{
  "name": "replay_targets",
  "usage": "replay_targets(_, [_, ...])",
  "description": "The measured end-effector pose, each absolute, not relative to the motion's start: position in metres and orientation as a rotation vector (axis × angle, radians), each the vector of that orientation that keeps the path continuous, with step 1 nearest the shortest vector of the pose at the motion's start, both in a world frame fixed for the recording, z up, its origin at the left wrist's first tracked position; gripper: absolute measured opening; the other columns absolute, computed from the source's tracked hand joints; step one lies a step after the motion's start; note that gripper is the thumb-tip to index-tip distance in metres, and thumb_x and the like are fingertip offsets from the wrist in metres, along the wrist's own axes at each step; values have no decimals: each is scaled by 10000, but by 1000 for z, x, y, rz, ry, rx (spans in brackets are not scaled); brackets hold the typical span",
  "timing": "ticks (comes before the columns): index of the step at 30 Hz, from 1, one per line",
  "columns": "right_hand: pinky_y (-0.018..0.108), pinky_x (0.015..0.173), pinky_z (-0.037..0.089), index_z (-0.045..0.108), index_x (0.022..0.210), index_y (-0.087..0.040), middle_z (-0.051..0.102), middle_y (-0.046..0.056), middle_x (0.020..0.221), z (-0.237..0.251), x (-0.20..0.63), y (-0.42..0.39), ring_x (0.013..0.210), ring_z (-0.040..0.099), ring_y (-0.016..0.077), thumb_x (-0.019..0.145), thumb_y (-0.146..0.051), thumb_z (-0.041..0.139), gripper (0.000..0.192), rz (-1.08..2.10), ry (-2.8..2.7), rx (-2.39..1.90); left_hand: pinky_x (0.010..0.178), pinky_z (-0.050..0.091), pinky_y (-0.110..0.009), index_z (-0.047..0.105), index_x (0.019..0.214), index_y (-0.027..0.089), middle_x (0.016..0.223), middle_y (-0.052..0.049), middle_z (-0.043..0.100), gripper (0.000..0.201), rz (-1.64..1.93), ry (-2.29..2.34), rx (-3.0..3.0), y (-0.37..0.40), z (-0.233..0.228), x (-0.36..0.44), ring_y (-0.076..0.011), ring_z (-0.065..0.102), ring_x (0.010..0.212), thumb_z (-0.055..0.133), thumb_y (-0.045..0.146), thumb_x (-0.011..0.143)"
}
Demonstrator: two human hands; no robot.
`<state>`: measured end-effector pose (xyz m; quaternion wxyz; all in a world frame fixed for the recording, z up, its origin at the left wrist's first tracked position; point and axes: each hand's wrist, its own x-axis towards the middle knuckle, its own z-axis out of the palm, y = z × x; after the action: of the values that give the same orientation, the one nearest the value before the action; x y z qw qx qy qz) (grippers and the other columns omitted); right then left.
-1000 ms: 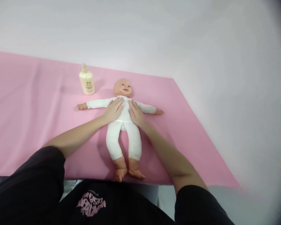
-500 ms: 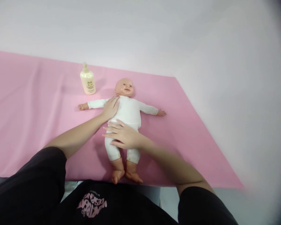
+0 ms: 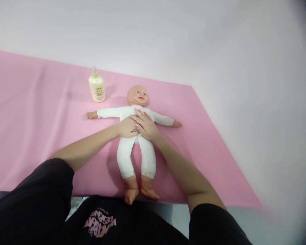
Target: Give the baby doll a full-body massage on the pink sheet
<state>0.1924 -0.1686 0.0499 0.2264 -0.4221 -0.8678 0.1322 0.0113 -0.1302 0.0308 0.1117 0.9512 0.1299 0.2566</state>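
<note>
Plastic baby doll in white cloth suit (image 3: 136, 136) lies face-up under both flat, unclenched grips: left hand (image 3: 127, 127) and right hand (image 3: 145, 125) overlapping on its belly; cream lotion bottle (image 3: 97, 85) stands beyond-left on pink-covered counter (image 3: 35, 112).

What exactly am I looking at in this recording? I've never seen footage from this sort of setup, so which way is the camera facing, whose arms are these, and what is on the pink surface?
The camera sits on a person's head and looks forward and down, so the two bare arms reaching in from below are the wearer's own. No machine is involved. A pink cloth covers the table. On it a baby doll in a white suit lies on its back, arms spread. The left hand and right hand both rest flat on the doll's belly, the right partly overlapping the left. Neither grips anything. A cream pump bottle stands upright beyond the doll's outstretched arm, untouched.
</note>
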Motion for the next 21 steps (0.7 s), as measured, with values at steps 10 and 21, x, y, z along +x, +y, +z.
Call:
replay_targets(10, [557, 1324, 182, 495, 1545, -256, 369, 29, 1687, 33, 205, -153, 1617, 241, 266, 1052, -494, 264, 595, 456, -2147, -1369, 1155, 483, -444, 769, 995, 237, 1166, -108, 787, 446, 962, 606, 2414, -122, 27, 7, -218, 694, 1209, 359, 408, 1037])
replay_targets(21, [480, 1323, 263, 448, 1564, -146, 416, 128, 1653, 12, 229, -130, 1563, 361, 264, 1024, -591, 274, 721, 441, -1962, -1497, 1268, 366, -472, 713, 1211, 174, 1354, -99, 715, 381, 1069, 1009, 2289, -108, 19, -4, -233, 533, 1443, 407, 238, 993])
